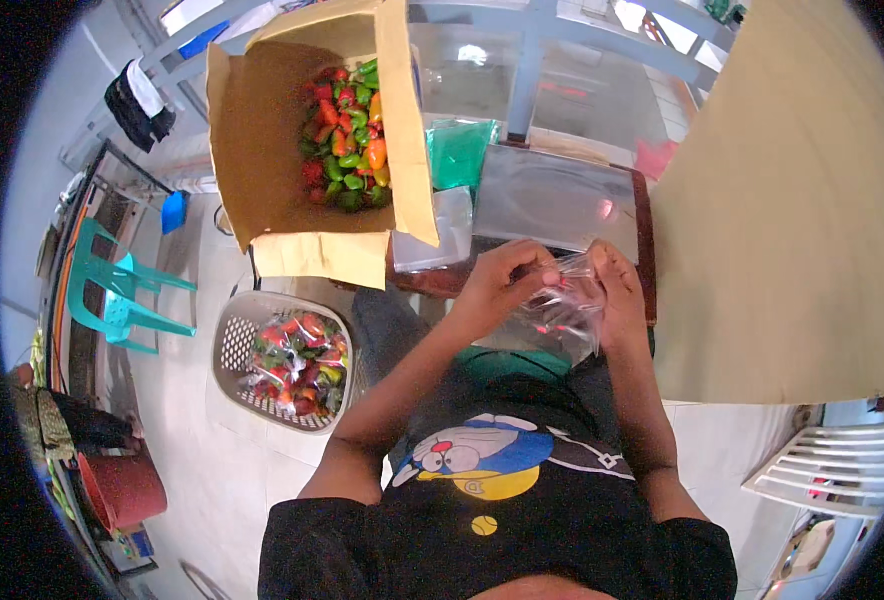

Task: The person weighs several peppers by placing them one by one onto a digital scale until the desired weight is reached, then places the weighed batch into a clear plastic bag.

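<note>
A clear plastic bag (573, 307) is stretched between my two hands in front of my lap. My left hand (503, 283) pinches one side of it between thumb and fingers. On the other side, my right hand (616, 292) grips the bag near its upper edge. Small red marks show on the crumpled film; whether they are print cannot be told. Beyond my left hand lies a stack of clear plastic bags (445, 229), with a green plastic packet (463, 154) behind it. An open cardboard box (254, 142) holds red, green and orange peppers (352, 150).
Left of my legs, a grey-beige plastic basket (224, 334) contains bagged peppers (299, 360). A grey flat surface (554, 191) with a brown edge lies ahead. A large tan panel (779, 240) closes in the right. A teal plastic chair (115, 292) and a red bin (123, 491) stand left.
</note>
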`<state>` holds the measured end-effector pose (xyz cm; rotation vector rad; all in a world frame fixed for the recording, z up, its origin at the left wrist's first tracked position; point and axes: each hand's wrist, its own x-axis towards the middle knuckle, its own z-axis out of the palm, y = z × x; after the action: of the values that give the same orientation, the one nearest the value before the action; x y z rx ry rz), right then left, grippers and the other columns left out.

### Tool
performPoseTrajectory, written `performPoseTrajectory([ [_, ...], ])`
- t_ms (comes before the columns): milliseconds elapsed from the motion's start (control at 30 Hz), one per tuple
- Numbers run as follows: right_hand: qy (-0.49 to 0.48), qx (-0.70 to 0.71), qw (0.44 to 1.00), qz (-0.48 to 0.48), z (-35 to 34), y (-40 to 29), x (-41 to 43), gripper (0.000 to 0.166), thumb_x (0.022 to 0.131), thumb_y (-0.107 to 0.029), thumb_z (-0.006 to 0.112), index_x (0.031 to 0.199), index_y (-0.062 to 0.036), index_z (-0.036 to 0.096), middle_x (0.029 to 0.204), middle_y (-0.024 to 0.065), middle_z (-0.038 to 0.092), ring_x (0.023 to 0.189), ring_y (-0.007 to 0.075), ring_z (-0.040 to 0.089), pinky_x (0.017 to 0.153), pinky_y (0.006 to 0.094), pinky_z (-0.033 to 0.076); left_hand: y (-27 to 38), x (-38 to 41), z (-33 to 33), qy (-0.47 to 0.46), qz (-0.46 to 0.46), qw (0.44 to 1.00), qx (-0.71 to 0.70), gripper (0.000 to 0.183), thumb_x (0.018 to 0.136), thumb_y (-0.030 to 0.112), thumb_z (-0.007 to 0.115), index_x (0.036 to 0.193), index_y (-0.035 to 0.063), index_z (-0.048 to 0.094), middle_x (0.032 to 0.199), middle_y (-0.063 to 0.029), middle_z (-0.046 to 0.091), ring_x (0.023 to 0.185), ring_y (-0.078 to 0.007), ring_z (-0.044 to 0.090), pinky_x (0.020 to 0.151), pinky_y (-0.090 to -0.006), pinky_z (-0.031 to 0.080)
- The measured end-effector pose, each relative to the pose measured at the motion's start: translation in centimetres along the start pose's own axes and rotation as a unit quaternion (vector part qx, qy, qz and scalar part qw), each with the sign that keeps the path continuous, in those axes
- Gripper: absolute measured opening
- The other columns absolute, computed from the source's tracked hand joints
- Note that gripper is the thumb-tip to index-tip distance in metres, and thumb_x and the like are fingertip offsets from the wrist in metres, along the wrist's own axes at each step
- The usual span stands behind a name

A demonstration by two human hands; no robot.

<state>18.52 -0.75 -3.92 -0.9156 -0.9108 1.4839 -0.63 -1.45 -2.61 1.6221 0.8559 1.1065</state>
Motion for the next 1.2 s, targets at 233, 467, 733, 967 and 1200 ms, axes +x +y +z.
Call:
performPoseTrajectory([
  [233, -0.274, -0.282, 0.919, 0.037, 0.4, -3.0, -0.1, 0.017, 0.087, -0.017, 0.06, 0.099, -0.0046, 0.059, 0.08, -0.0046, 0.054, 0.064, 0.0041, 0.047, 0.056, 0.0212, 0.039, -0.7, -0.1, 0.7, 0.081, -0.125, 0.947, -0.285, 0.031, 0.089, 0.023, 0.058, 0.112, 0.0018, 0.053, 0.096, -0.0036, 0.059, 0.091, -0.0143, 0.057, 0.08, -0.0274, 0.047],
  [467, -0.071, -0.099, 0.993, -0.008, 0.1, -2.3, 1.1, 0.021, 0.089, -0.02, 0.058, 0.101, -0.0026, 0.06, 0.086, -0.0001, 0.062, 0.07, 0.0062, 0.054, 0.061, 0.022, 0.044, -0.9, 0.4, -0.7, -0.032, -0.141, 0.944, -0.296, 0.021, 0.093, 0.03, 0.056, 0.097, 0.0092, 0.054, 0.085, 0.0055, 0.053, 0.077, -0.0034, 0.048, 0.068, -0.0206, 0.042],
  [733, -0.224, -0.244, 0.939, 0.092, 1.5, -3.1, 0.3, 0.026, 0.087, -0.028, 0.06, 0.099, -0.004, 0.059, 0.079, -0.0001, 0.06, 0.074, 0.0096, 0.056, 0.067, 0.0224, 0.045, -2.2, 0.3, -1.4, 0.033, -0.089, 0.937, -0.336, 0.017, 0.093, 0.026, 0.055, 0.091, 0.0098, 0.059, 0.077, 0.0062, 0.055, 0.072, -0.0043, 0.051, 0.066, -0.0205, 0.041],
  [967, -0.132, 0.137, 0.981, 0.042, -0.3, -1.3, 2.1, 0.024, 0.092, -0.028, 0.054, 0.099, -0.0051, 0.06, 0.091, 0.0032, 0.062, 0.079, 0.0149, 0.06, 0.072, 0.0304, 0.05, -4.7, 1.4, -1.8, -0.134, -0.131, 0.842, -0.506, 0.025, 0.092, 0.034, 0.055, 0.092, 0.0088, 0.06, 0.079, 0.0035, 0.058, 0.072, -0.0074, 0.054, 0.066, -0.0234, 0.044],
  [1200, -0.183, 0.036, 0.973, 0.137, -3.5, 0.0, 1.8, 0.023, 0.091, -0.029, 0.056, 0.101, -0.0075, 0.059, 0.075, -0.0026, 0.057, 0.057, 0.0067, 0.048, 0.049, 0.0242, 0.039, -4.5, 2.7, -0.5, -0.012, -0.121, 0.919, -0.375, 0.026, 0.092, 0.026, 0.055, 0.106, 0.0044, 0.058, 0.099, -0.0042, 0.064, 0.087, -0.0158, 0.061, 0.081, -0.0333, 0.049],
])
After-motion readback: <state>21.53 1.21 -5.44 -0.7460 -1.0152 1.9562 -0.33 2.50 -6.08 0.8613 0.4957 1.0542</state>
